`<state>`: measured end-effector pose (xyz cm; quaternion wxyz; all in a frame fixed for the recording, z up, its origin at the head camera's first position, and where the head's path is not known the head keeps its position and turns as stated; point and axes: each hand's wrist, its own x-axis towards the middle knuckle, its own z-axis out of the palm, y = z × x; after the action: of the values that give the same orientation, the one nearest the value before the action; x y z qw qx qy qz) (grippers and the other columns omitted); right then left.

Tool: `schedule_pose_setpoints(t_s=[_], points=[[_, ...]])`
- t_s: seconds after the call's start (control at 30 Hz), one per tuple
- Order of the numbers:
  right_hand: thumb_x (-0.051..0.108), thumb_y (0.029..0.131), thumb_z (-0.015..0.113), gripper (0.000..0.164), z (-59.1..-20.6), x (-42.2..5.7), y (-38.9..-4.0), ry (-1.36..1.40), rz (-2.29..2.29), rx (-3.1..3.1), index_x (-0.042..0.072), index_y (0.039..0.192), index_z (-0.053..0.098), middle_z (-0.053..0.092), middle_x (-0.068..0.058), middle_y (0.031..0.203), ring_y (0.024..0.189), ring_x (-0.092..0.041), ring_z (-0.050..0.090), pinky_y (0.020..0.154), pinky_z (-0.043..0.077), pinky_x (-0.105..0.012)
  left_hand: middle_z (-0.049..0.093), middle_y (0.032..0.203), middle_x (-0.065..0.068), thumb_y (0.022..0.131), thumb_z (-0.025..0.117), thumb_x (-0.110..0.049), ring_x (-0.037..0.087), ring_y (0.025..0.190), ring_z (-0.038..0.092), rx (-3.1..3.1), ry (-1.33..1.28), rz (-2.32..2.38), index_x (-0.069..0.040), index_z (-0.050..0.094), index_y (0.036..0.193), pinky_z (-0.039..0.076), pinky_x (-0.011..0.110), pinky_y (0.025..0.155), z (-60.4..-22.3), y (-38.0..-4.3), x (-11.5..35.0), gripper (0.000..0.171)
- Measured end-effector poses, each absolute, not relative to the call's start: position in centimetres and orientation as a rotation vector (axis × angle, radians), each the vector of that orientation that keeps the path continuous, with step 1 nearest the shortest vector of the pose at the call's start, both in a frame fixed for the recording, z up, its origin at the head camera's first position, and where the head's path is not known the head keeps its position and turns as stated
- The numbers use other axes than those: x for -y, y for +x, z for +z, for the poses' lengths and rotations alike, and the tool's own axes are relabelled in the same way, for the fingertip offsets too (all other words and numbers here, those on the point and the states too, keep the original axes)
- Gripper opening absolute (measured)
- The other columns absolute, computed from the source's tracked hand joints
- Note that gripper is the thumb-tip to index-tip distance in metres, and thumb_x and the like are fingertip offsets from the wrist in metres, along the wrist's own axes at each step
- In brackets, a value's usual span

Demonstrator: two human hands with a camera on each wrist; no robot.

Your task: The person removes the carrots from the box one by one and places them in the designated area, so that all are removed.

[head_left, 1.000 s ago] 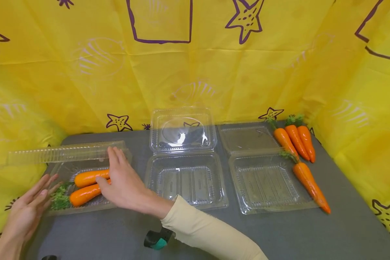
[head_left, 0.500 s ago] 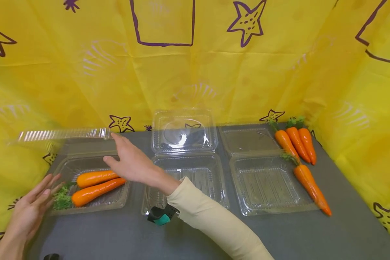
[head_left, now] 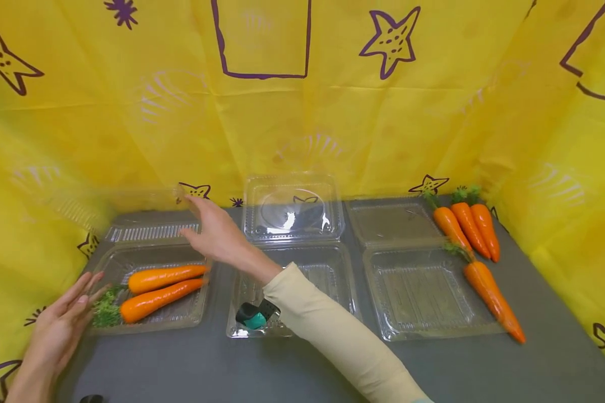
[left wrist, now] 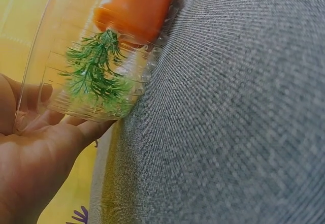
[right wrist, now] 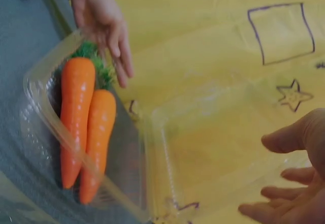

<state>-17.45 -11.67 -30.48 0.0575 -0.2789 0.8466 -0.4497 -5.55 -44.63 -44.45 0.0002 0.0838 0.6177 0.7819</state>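
Two orange carrots [head_left: 161,300] with green tops lie side by side in the left clear plastic clamshell container [head_left: 189,320]. The container's lid [right wrist: 167,153] stands raised at its back, blurred and see-through. At the container's left wall is my left hand [head_left: 55,333], its fingers extended along the outside; in the left wrist view the hand [left wrist: 45,137] touches the plastic near the carrot greens [left wrist: 99,74]. My right hand [head_left: 219,235] reaches over to the lid's right edge with fingers and thumb spread. From the right wrist, the hand [right wrist: 299,173] shows loose fingers beside the lid, gripping nothing.
A middle clamshell [head_left: 353,291] lies open, partly under my right forearm, and another clamshell [head_left: 408,336] lies open to its right. Several carrots [head_left: 471,229] are at the table's right end, one lying across that container's edge. A yellow curtain [head_left: 302,123] hangs behind.
The left container's lid has swung up and back, away from the carrots. My right hand has risen off the carrots and moved back with it. The left hand has stayed at the container's side.
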Motion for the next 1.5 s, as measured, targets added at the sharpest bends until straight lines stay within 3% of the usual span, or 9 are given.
schedule_pose_setpoints(t_s=[0.1, 0.2, 0.27, 0.33, 0.47, 0.63, 0.93, 1.2, 1.5], points=[[0.018, 0.094, 0.067, 0.066, -31.0, 11.5, -18.3, -0.824, -1.448, -2.526, 0.014, 0.152, 0.036, 0.063, -0.002, 0.116, 0.062, -0.003, 0.054, 0.063, 0.047, -0.012, 0.044, 0.147, -0.019, 0.107, 0.028, -0.009, -0.005, 0.124, 0.050, -1.952, 0.233, 2.443, -0.021, 0.011, 0.158, 0.004, 0.010, 0.110, -44.3, -5.6, 44.6, 0.055], [0.017, 0.094, 0.067, 0.065, -31.2, 11.4, -18.9, -0.781, -1.528, -2.451, 0.014, 0.152, 0.037, 0.063, -0.006, 0.110, 0.042, -0.006, 0.034, 0.041, 0.036, -0.017, 0.045, 0.147, -0.018, 0.107, 0.029, -0.008, -0.004, 0.123, 0.051, -1.937, 0.241, 2.448, -0.021, 0.012, 0.158, 0.011, 0.008, 0.109, -44.4, -5.7, 44.5, 0.055], [0.018, 0.094, 0.066, 0.063, -31.2, 11.5, -19.1, -0.759, -1.541, -2.432, 0.016, 0.151, 0.038, 0.058, -0.007, 0.133, 0.051, -0.007, 0.048, 0.045, 0.039, -0.017, 0.045, 0.147, -0.017, 0.107, 0.027, -0.006, -0.002, 0.124, 0.051, -1.906, 0.259, 2.467, -0.019, 0.011, 0.158, 0.008, 0.009, 0.110, -44.5, -5.6, 44.6, 0.055], [0.019, 0.095, 0.066, 0.062, -31.1, 11.7, -19.2, -0.755, -1.534, -2.429, 0.016, 0.150, 0.040, 0.053, -0.005, 0.142, 0.074, -0.011, 0.062, 0.059, 0.046, -0.017, 0.046, 0.147, -0.017, 0.107, 0.025, -0.006, -0.002, 0.124, 0.052, -1.887, 0.265, 2.477, -0.019, 0.010, 0.158, 0.000, 0.011, 0.110, -44.6, -5.3, 44.6, 0.055], [0.024, 0.094, 0.066, 0.060, -31.0, 12.2, -19.7, -0.745, -1.523, -2.442, 0.017, 0.149, 0.042, 0.053, -0.002, 0.143, 0.117, -0.017, 0.057, 0.083, 0.047, -0.020, 0.046, 0.146, -0.018, 0.107, 0.024, -0.005, -0.003, 0.123, 0.052, -1.880, 0.264, 2.476, -0.018, 0.008, 0.158, -0.005, 0.012, 0.108, -44.6, -4.9, 44.8, 0.055], [0.020, 0.094, 0.066, 0.058, -31.1, 12.6, -20.9, -0.689, -1.625, -2.398, 0.014, 0.147, 0.044, 0.053, -0.005, 0.143, 0.123, -0.020, 0.056, 0.090, 0.049, -0.019, 0.046, 0.146, -0.018, 0.107, 0.025, -0.006, -0.003, 0.123, 0.052, -1.911, 0.240, 2.465, -0.017, 0.008, 0.158, 0.007, 0.009, 0.109, -44.6, -5.0, 44.7, 0.055], [0.007, 0.095, 0.061, 0.050, -31.6, 13.3, -22.9, -0.733, -1.741, -2.402, 0.004, 0.143, 0.047, 0.057, -0.014, 0.136, 0.120, -0.023, 0.060, 0.089, 0.049, -0.014, 0.047, 0.146, -0.016, 0.107, 0.021, -0.004, -0.001, 0.124, 0.052, -1.844, 0.277, 2.522, -0.018, 0.010, 0.158, -0.015, 0.017, 0.105, -44.6, -5.4, 44.4, 0.054], [0.015, 0.097, 0.061, 0.050, -31.2, 13.4, -24.1, -0.610, -1.647, -2.480, 0.011, 0.145, 0.047, 0.054, -0.003, 0.140, 0.121, -0.016, 0.058, 0.082, 0.051, -0.015, 0.045, 0.147, -0.018, 0.107, 0.021, -0.006, -0.003, 0.124, 0.051, -1.863, 0.245, 2.491, -0.018, 0.007, 0.158, -0.021, 0.020, 0.104, -44.3, -5.7, 44.4, 0.054], [0.022, 0.099, 0.058, 0.058, -32.3, 13.5, -24.9, -0.482, -1.641, -2.455, 0.009, 0.152, 0.035, 0.050, -0.002, 0.146, 0.126, -0.017, 0.055, 0.092, 0.050, -0.020, 0.046, 0.146, -0.018, 0.107, 0.024, -0.006, -0.004, 0.122, 0.052, -1.916, 0.195, 2.478, -0.017, 0.007, 0.158, -0.015, 0.017, 0.107, -44.4, -5.5, 44.1, 0.054]])
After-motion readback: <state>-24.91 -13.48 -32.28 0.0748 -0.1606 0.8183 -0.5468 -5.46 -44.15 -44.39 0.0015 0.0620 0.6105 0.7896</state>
